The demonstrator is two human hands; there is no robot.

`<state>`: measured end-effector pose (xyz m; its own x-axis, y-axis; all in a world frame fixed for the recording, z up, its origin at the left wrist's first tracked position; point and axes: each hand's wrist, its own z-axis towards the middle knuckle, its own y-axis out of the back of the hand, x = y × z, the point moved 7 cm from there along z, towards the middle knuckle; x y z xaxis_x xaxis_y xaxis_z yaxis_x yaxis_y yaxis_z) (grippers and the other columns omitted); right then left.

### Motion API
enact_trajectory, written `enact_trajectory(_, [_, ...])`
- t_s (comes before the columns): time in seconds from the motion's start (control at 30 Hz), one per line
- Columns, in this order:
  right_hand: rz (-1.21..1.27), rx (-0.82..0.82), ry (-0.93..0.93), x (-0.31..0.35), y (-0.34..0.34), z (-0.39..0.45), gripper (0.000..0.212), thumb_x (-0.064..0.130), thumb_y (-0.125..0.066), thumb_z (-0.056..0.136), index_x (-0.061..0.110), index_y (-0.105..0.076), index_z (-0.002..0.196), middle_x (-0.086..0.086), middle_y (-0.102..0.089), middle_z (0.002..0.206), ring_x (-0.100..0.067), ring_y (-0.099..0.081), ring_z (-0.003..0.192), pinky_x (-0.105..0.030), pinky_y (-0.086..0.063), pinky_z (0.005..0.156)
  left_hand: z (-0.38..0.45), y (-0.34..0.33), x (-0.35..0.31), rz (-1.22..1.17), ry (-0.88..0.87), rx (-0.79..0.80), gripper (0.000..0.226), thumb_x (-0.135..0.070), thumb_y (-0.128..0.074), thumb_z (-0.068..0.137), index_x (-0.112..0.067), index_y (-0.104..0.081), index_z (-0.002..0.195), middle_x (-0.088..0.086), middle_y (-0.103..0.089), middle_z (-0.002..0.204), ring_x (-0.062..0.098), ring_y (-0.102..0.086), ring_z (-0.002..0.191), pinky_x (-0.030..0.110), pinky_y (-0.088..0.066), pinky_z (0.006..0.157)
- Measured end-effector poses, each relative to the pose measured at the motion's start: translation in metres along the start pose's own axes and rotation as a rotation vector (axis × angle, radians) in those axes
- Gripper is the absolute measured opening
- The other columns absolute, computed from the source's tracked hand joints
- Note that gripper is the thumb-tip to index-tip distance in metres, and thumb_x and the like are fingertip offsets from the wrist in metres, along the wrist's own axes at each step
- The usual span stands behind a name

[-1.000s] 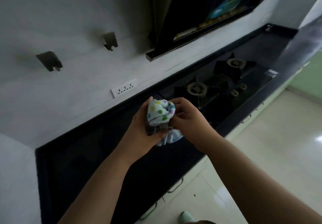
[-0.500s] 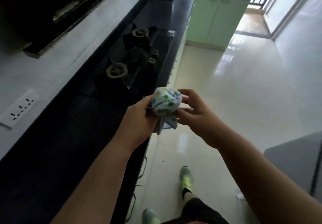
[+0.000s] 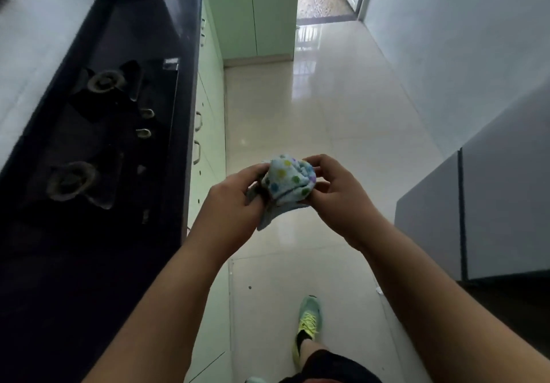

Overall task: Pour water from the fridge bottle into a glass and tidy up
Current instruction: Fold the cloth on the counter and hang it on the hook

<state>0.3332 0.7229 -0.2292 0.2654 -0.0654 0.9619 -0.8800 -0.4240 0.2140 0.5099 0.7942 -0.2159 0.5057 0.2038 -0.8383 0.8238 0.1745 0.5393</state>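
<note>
Stove [image 3: 98,132] and dark counter [image 3: 44,263] are seen at far left, well apart from the hands. Left hand [image 3: 230,205] grasps the cloth [image 3: 287,181] from its left; right hand [image 3: 336,195] pinches it from the right. Cloth is bunched between both, over the floor [image 3: 327,114]. Neither hand is nearer. Bottle and glass are not seen.

Left hand [image 3: 230,204] and right hand [image 3: 336,195] grip a dotted cloth [image 3: 287,181].

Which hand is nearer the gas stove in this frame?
Left. The left hand grips the dotted cloth just past the counter edge, on the side of the gas stove. The right hand grips the cloth's other side, farther out over the floor.
</note>
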Motion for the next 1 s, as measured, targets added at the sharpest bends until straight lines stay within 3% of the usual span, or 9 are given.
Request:
enact_trajectory(0.13, [-0.049, 0.003, 0.029, 0.002, 0.035, 0.038, 0.029, 0.005, -0.066, 0.091, 0.028, -0.066, 0.109, 0.007, -0.071, 0.104, -0.012, -0.076, 0.084, -0.037, -0.064, 0.075, 0.043, -0.017, -0.015, 0.025, -0.002, 0.011, 0.048, -0.019, -0.06, 0.095, -0.05, -0.064, 0.131, -0.013, -0.074, 0.108, 0.008, -0.067, 0.089, 0.026, -0.054, 0.073])
enact_trajectory(0.3, [-0.123, 0.016, 0.072, 0.015, 0.07, 0.087, 0.03, 0.006, -0.065, 0.091, 0.028, -0.067, 0.112, 0.008, -0.071, 0.107, -0.011, -0.075, 0.082, -0.038, -0.064, 0.074, 0.086, -0.031, -0.035, 0.032, -0.014, -0.034, 0.048, -0.019, -0.06, 0.095, -0.052, -0.063, 0.129, -0.017, -0.073, 0.113, 0.007, -0.071, 0.095, 0.034, -0.063, 0.078])
enact_trajectory(0.47, [-0.17, 0.021, 0.068, 0.023, 0.095, 0.125, 0.03, 0.008, -0.066, 0.09, 0.03, -0.067, 0.111, 0.012, -0.07, 0.108, -0.009, -0.074, 0.079, -0.042, -0.064, 0.076, 0.131, -0.04, -0.05, 0.048, -0.029, -0.044, 0.045, -0.018, -0.061, 0.095, -0.048, -0.064, 0.129, -0.018, -0.073, 0.114, 0.004, -0.068, 0.093, 0.033, -0.061, 0.08])
enact_trajectory(0.67, [-0.215, -0.011, 0.056, 0.028, 0.122, 0.192, 0.026, 0.014, -0.069, 0.09, 0.03, -0.066, 0.111, 0.01, -0.069, 0.11, -0.012, -0.074, 0.08, -0.044, -0.065, 0.075, 0.21, -0.053, -0.059, 0.027, -0.039, 0.01, 0.046, -0.015, -0.06, 0.095, -0.044, -0.066, 0.13, -0.017, -0.073, 0.11, 0.008, -0.068, 0.087, 0.037, -0.062, 0.078])
enact_trajectory(0.8, [-0.243, -0.029, 0.037, 0.031, 0.132, 0.254, 0.029, 0.013, -0.068, 0.09, 0.031, -0.066, 0.112, 0.011, -0.069, 0.11, -0.013, -0.074, 0.081, -0.045, -0.065, 0.074, 0.278, -0.054, -0.057, 0.016, -0.05, 0.029, 0.044, -0.015, -0.061, 0.097, -0.045, -0.066, 0.129, -0.02, -0.073, 0.109, 0.0, -0.067, 0.089, 0.033, -0.062, 0.079])
enact_trajectory(1.0, [-0.257, -0.057, 0.011, 0.05, 0.14, 0.367, 0.027, 0.013, -0.068, 0.092, 0.032, -0.065, 0.111, 0.014, -0.067, 0.11, -0.011, -0.073, 0.08, -0.041, -0.064, 0.073, 0.403, -0.041, -0.055, 0.022, -0.061, 0.063, 0.043, -0.017, -0.06, 0.096, -0.043, -0.067, 0.129, -0.018, -0.074, 0.112, 0.001, -0.066, 0.088, 0.026, -0.058, 0.076])
